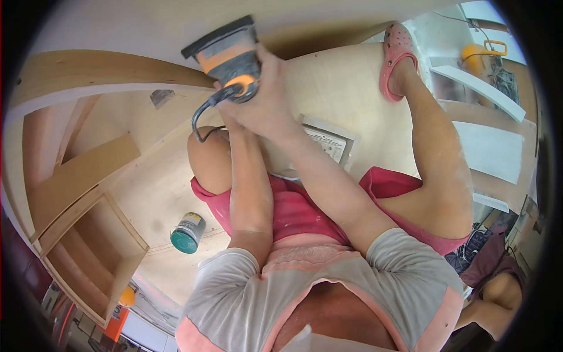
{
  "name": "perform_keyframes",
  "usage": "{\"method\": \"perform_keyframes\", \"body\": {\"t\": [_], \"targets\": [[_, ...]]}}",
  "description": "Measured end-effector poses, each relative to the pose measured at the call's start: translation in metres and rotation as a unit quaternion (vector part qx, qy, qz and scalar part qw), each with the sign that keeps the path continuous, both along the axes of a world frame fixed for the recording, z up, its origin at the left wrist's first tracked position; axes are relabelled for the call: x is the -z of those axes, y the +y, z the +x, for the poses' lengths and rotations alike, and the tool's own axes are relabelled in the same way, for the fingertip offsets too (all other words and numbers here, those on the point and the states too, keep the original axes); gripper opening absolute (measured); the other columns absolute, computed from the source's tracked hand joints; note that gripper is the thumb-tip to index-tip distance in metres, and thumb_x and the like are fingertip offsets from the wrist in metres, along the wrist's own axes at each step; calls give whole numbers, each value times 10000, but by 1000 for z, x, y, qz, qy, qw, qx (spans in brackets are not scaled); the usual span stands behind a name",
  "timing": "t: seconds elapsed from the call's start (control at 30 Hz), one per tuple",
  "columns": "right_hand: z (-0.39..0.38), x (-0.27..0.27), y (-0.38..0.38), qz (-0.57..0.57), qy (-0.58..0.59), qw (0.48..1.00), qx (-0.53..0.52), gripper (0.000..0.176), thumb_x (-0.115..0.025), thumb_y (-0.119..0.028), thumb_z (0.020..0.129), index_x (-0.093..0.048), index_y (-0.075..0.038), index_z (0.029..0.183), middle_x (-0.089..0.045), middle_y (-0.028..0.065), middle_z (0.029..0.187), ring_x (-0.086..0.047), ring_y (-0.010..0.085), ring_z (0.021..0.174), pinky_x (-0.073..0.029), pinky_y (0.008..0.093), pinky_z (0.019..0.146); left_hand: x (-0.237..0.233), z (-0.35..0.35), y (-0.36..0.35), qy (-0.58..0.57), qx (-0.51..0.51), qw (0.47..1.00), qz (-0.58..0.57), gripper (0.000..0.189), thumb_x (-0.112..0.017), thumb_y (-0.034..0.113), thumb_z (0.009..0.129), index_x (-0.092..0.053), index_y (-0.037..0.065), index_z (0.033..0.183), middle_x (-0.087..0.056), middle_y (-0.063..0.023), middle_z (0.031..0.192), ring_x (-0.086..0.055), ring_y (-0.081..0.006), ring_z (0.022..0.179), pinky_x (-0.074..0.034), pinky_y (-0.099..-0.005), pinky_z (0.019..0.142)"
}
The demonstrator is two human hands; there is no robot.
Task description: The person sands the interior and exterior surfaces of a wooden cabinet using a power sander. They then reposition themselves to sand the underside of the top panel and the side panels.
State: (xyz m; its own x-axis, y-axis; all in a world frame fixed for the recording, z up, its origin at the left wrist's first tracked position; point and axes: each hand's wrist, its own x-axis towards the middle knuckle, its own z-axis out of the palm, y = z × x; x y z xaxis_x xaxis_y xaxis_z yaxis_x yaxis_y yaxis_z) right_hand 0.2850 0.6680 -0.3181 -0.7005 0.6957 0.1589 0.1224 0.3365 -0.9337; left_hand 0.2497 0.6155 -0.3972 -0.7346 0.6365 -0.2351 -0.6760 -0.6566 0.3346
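Observation:
An orange and black power sander is pressed up near a pale panel at the top of the view. My right hand is wrapped round the sander's body, its arm reaching in from the right. My left hand is right beside it, under the sander's rear end where the black cord comes out; most of its fingers are hidden behind the tool and my right hand. The cord loops down over my bent knee.
A green-lidded can stands on the wooden surface at the left. An open wooden box frame lies farther left. White strips and a yellow tool are at the right. Another person's bare limb shows lower right.

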Motion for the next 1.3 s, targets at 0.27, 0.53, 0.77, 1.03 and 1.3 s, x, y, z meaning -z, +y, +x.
{"method": "perform_keyframes", "body": {"t": [0.27, 0.53, 0.77, 1.03, 1.3], "targets": [[4, 20, 9, -53, -112, 992, -16, 943, -791, -161, 566, -245, 39, 1308, -372, 223, 1196, -445, 338, 1121, -404, 386, 945, 10, 6, 4, -28, -84, 996, -27, 497, -450, 398, 927, -413, 17, 1244, -534, -143, 1188, -530, -267, 1083, -457, -397, 914], [4, -3, 22, -29, -31, 998, -49, 978, -787, -148, 555, -226, -3, 1344, -374, 242, 1146, -413, 367, 1088, -420, 432, 901, -15, -5, 6, 19, -10, 999, -28, 508, -441, 413, 928, -430, 13, 1242, -529, -137, 1207, -523, -252, 1103, -420, -404, 956], [8, 12, 37, -24, -59, 998, -17, 1080, -819, -234, 515, -203, 89, 1341, -376, 255, 1158, -458, 371, 1067, -435, 405, 894, -14, -7, 15, 30, 12, 998, -48, 496, -477, 405, 916, -455, 21, 1228, -541, -115, 1190, -517, -234, 1100, -411, -397, 948], [2, 8, 29, 12, -113, 993, -40, 1073, -820, -244, 510, -224, 104, 1332, -407, 242, 1142, -432, 352, 1103, -424, 392, 910, -9, -10, 11, 16, -2, 1000, -15, 482, -498, 399, 910, -470, 19, 1205, -562, -112, 1153, -545, -238, 1047, -429, -374, 909], [4, 33, 42, -31, -83, 995, -39, 1059, -812, -263, 518, -232, 95, 1328, -441, 243, 1102, -435, 367, 1083, -422, 398, 910, 2, -8, 22, -78, -8, 992, -103, 320, -405, 263, 944, -488, 51, 1169, -587, -114, 1107, -566, -226, 1023, -463, -372, 898]]}}
